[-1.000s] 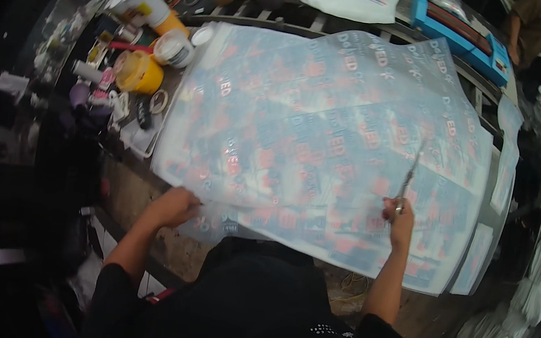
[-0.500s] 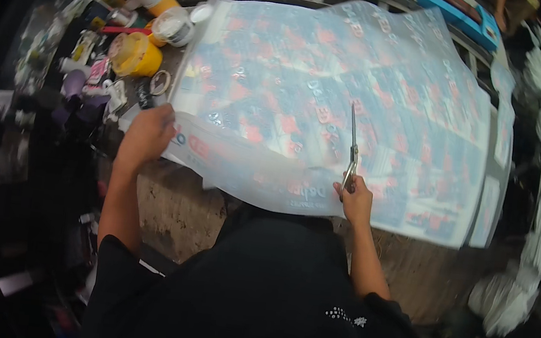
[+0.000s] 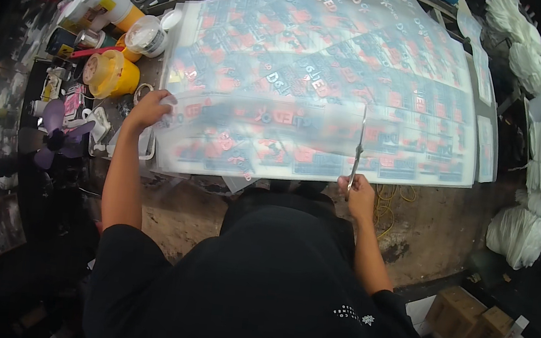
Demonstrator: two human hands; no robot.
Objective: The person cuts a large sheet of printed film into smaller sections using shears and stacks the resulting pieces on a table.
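Short-sleeved black shirt (image 3: 252, 267), white print (image 3: 367, 320)

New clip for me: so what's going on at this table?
A person holds scissors in the right hand, blades pointing away from the body over printed translucent sheets. The left hand grips the left end of a loose film strip lying across them. A yellow tub stands off to the left.

A dark bench (image 3: 152, 71) carries broad, translucent plastic sheets printed blue and red (image 3: 320, 81), beside a round yellow plastic tub (image 3: 118, 78).
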